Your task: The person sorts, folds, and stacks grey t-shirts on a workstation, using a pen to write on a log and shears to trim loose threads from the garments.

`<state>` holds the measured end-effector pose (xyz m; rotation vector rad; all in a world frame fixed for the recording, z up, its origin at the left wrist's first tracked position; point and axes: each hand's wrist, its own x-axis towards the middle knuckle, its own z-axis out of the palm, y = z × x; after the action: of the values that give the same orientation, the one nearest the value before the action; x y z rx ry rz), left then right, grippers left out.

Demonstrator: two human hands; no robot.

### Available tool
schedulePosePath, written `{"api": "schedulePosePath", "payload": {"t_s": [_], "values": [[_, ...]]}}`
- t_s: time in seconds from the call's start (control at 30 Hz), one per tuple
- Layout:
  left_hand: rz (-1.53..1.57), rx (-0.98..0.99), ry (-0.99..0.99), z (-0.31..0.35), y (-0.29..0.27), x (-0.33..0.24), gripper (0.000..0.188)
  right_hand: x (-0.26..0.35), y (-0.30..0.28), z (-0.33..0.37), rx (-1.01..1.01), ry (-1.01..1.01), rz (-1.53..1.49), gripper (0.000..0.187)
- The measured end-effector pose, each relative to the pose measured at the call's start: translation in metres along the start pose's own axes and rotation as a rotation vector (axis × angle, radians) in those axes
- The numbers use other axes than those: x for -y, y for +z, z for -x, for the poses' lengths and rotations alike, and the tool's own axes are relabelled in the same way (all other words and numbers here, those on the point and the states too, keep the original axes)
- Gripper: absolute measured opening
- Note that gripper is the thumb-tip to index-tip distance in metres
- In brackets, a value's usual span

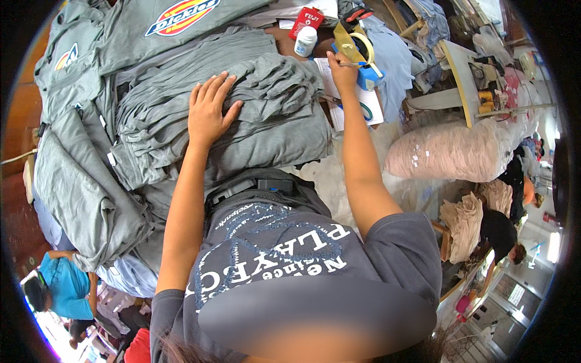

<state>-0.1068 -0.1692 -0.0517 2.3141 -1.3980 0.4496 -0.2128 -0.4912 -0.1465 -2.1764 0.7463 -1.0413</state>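
My left hand lies flat on a stack of grey garments, fingers spread on the cloth. To the right, my right hand is closed round a slim pen with a blue end. It is over a white paper sheet, beside a blue tape dispenser with a cream tape roll. Just below this hand lie scissors with teal handles, partly covered by my forearm. A gold-coloured flat piece stands against the dispenser.
A white bottle and a red packet stand beyond the stack. Grey shirts with printed fronts spread at far left. At right lies a large wrapped pinkish bundle. Other people work in the background, one in a blue shirt.
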Motion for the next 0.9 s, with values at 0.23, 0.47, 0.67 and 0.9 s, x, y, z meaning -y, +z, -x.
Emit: {"api": "schedulePosePath", "payload": {"t_s": [0.23,0.47,0.67,0.9], "values": [[-0.009,0.013,-0.004,0.004,-0.001,0.003,0.048,0.05,-0.033,0.002,0.02,-0.065,0.156,0.038],[0.005,-0.009,0.002,0.002,-0.002,0.001,0.048,0.062,-0.056,0.023,0.247,-0.055,0.724,0.036],[0.012,0.001,-0.019,0.004,-0.002,0.001,0.048,0.137,-0.013,-0.028,0.434,-0.141,-0.008,0.029],[0.03,-0.009,-0.011,0.0,-0.002,-0.001,0.048,0.118,0.116,-0.072,0.618,-0.406,0.253,0.059]]}}
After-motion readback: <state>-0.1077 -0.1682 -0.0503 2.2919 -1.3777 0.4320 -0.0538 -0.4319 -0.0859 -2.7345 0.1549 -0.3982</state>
